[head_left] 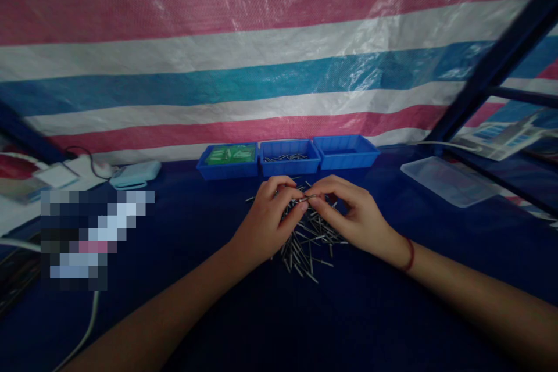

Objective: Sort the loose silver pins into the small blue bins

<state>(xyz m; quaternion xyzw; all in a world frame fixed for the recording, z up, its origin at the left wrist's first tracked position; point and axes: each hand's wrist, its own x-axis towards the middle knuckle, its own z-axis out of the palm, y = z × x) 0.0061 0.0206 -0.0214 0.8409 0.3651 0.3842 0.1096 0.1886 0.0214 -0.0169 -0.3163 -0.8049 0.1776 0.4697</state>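
Left hand (271, 212) and right hand (354, 209) pinch a metal pin (307, 199) over the pile (317, 226) (partly hiding it), blue bins (290, 168) behind.

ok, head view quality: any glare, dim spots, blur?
Head view: glare streaks the striped sheet; head view: dim, tabletop near-black at bottom; head view: side edges smeared, stretched, and a pixelated patch at left; head view: metal pins soft, fine detail lost.

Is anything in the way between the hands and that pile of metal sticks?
Nothing visible is: the left hand and right hand are just above the pile of metal sticks, holding a thin metal piece between them. The middle blue box stands farther back.
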